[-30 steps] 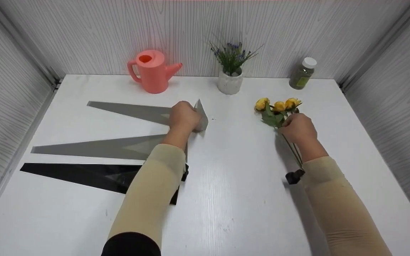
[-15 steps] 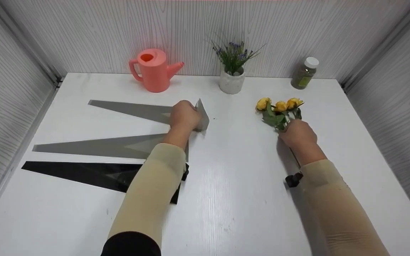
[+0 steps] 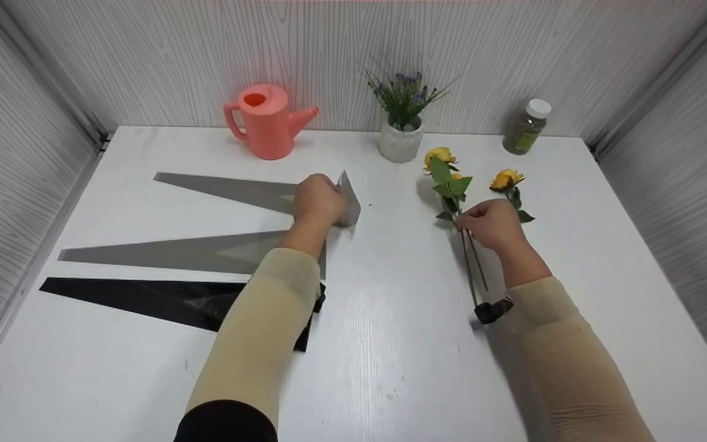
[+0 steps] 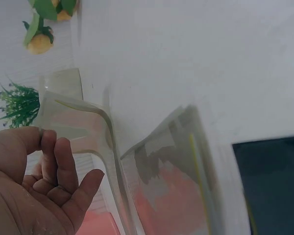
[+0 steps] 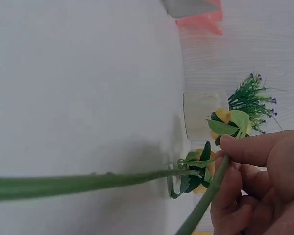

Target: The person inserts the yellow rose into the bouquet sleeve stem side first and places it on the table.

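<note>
In the head view my left hand (image 3: 316, 199) pinches the raised wide end of the farthest tapered grey translucent sleeve (image 3: 218, 187). The left wrist view shows the thumb and forefinger at the sleeve's edge (image 4: 63, 110). My right hand (image 3: 493, 224) pinches the green stem (image 5: 206, 200) of a yellow rose (image 3: 439, 158), its bloom raised off the table. Close behind that bloom, a second yellow rose (image 5: 205, 166) has its stem (image 5: 88, 183) running beside the hand. A third yellow rose (image 3: 507, 179) lies to the right, its lower part hidden by the hand.
Nearer on the left lie another grey sleeve (image 3: 163, 255) and a black sleeve (image 3: 139, 299), partly under the left arm. Along the back wall stand a pink watering can (image 3: 267, 132), a potted purple-flowered plant (image 3: 399, 144) and a white-capped bottle (image 3: 524, 130).
My right hand has moved left, drawing one yellow rose away from the group and lifting its bloom, with a second close by. One rose stays at the right. The left hand has held still.
</note>
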